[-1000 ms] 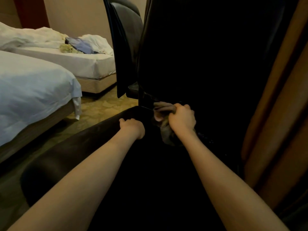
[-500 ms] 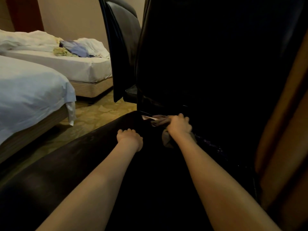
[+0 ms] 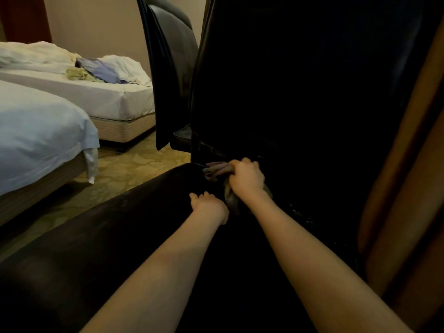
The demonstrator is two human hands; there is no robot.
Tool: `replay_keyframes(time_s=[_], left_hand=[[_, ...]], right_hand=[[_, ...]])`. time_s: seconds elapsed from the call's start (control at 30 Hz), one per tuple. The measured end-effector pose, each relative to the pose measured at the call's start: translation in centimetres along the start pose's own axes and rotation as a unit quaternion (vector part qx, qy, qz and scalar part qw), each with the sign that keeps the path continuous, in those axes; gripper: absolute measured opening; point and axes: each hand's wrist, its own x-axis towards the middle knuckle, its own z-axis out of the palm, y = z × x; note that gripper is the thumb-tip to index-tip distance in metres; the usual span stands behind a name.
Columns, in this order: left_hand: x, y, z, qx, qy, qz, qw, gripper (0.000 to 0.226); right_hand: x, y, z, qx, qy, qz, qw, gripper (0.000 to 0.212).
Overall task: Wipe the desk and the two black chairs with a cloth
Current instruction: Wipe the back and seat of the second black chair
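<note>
At the seat-to-backrest crease of the near black chair (image 3: 300,92), finds the right hand (image 3: 246,177) with fingers clamped round a bunched cloth (image 3: 217,170), pressing it into the left end of that crease. Finds the left hand (image 3: 209,206) just short of the crease, set on the chair's seat cushion (image 3: 108,236), fingers bent downward with tips hidden; cannot tell whether gripping the leather or merely bearing on it. Notes pale specks (image 3: 298,212) along the crease to the right of the cloth, too small to identify. Notes a second black chair (image 3: 173,68) directly behind the near chair's backrest, beds (image 3: 36,131) well to the chair's left, a brown curtain (image 3: 408,188) just to its right; sees no desk. Judges the step in hand to be clearing the crease, with most of its length not yet covered. Recommends: keep the cloth bunched to a firm edge; drive it deep into the fold; draw rightward toward the specks in one unbroken stroke; bear down on the cushion with the left hand to open the gap; turn to a clean face before going up the backrest.
</note>
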Motion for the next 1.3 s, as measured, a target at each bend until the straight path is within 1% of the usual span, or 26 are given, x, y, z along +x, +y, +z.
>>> replay_keyframes(time_s=[0.1,0.2,0.27,0.3,0.4,0.47,0.53,0.63,0.7,0.83,0.9,0.93,1.0,1.07,1.13,1.2,1.3], left_hand=[[0.6,0.5,0.6,0.035,-0.005,-0.001,0.999,0.052],[0.6,0.6,0.6,0.038,0.006,-0.014,0.999,0.053],[0.7,0.5,0.5,0.041,0.008,-0.009,0.999,0.052],[0.7,0.3,0.4,0.036,0.009,-0.007,0.999,0.052],[0.3,-0.4,0.2,0.004,0.024,-0.010,1.000,0.055],[0.1,-0.7,0.3,-0.021,0.018,-0.015,0.999,0.060],[0.0,-0.7,0.4,-0.025,0.004,-0.008,1.000,0.062],[0.2,-0.7,0.5,-0.018,-0.007,0.016,1.000,0.058],[0.0,-0.6,0.7,-0.021,0.006,0.026,0.999,0.058],[0.0,-0.5,1.0,-0.031,0.020,0.026,0.999,0.061],[0.2,-0.3,0.9,-0.016,0.017,0.025,0.999,0.058],[0.3,-0.2,0.9,-0.010,0.017,0.028,0.999,0.056],[0.3,0.0,0.8,-0.002,0.017,0.030,0.999,0.055],[0.4,0.1,0.8,0.012,0.015,0.024,1.000,0.055],[0.6,0.1,0.9,0.018,0.010,0.019,1.000,0.054],[1.0,0.2,1.0,0.024,0.005,0.016,1.000,0.053],[1.1,0.2,0.8,0.029,0.001,0.014,0.999,0.053]], right_hand=[[2.5,-1.8,2.3,-0.015,-0.008,-0.039,0.999,0.038],[4.9,-2.0,3.4,0.027,-0.002,-0.070,0.997,0.040],[5.6,-2.6,4.1,0.019,-0.028,-0.098,0.995,0.040],[5.8,-2.9,4.4,0.012,-0.041,-0.096,0.994,0.038],[6.0,-3.0,4.3,0.020,-0.062,-0.045,0.997,0.035],[5.8,-2.1,3.5,0.029,-0.076,-0.005,0.997,0.036],[5.1,-0.6,2.6,0.017,-0.089,0.030,0.995,0.036],[4.1,2.4,1.2,-0.038,-0.119,0.083,0.989,0.034],[3.3,4.1,-0.2,-0.076,-0.150,0.110,0.980,0.031],[2.0,4.9,-3.5,-0.137,-0.193,0.118,0.964,0.037],[2.0,4.5,-4.6,-0.121,-0.181,0.126,0.968,0.041],[2.3,4.3,-4.7,-0.098,-0.164,0.124,0.974,0.039],[2.6,3.1,-4.2,-0.063,-0.099,0.098,0.988,0.032],[2.6,1.5,-2.6,-0.030,-0.042,0.051,0.997,0.031],[2.4,0.1,-0.4,-0.011,-0.047,-0.019,0.999,0.035],[2.5,-0.7,1.7,-0.045,-0.076,-0.058,0.994,0.039],[3.3,-0.8,2.1,-0.062,-0.094,-0.013,0.994,0.040]])
